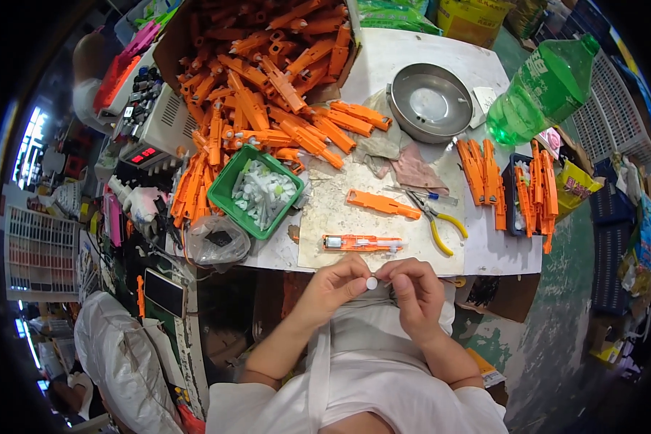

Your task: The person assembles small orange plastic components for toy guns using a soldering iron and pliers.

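My left hand pinches a small white round part between thumb and fingers, just off the table's front edge. My right hand is closed close beside it, thumb against fingers; what it grips is too small to make out. Just beyond my hands lies an opened orange plastic shell with white and dark parts set inside. Behind that is a bare orange shell half. Yellow-handled pliers rest to its right, beside a thin pen-like tool.
A green basket of small white parts stands left, near a clear plastic bag. Many orange shells spill from a box behind it. A metal bowl, a green bottle and more orange shells stand right.
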`<state>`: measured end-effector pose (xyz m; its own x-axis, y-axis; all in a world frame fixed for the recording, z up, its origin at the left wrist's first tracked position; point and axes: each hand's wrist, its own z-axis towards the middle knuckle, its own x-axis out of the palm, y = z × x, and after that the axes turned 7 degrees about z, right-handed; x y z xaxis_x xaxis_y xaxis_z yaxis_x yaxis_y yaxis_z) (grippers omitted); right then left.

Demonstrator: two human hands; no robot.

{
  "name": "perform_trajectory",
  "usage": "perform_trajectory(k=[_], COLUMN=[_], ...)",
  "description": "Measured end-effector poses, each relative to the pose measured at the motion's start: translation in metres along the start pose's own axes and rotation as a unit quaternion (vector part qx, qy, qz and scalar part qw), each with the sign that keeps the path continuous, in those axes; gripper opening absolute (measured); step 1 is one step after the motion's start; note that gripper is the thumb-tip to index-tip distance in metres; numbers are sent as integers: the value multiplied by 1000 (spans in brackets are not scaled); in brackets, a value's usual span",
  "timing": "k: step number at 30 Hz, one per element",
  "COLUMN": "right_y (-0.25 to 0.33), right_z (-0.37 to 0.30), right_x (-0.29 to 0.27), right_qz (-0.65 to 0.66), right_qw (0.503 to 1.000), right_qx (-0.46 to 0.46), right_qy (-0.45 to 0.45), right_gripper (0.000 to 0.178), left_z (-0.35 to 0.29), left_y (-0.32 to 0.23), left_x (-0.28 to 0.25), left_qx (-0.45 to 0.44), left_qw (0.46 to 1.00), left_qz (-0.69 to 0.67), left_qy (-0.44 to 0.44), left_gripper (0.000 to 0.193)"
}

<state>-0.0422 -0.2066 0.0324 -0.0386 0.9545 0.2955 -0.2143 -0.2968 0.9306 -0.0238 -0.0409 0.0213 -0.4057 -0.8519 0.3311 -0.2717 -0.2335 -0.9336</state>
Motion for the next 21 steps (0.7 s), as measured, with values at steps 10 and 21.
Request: perform_trajectory(k=[10,21], right_y=[-4,-4], right_z=[6,6], right_x=[-8,-15], right_qz=[-188,-102], right_qw=[972,994], right_qx=[-136,-32], right_qy=[50,34], right_gripper=[8,5], left_z=[0,1], left_y=[16,18], left_x=[26,24], left_qx=[-57,-62], left_qw=[986,991], left_qz=[-155,-115], left_qy=[-17,-17], left_gripper=[20,16])
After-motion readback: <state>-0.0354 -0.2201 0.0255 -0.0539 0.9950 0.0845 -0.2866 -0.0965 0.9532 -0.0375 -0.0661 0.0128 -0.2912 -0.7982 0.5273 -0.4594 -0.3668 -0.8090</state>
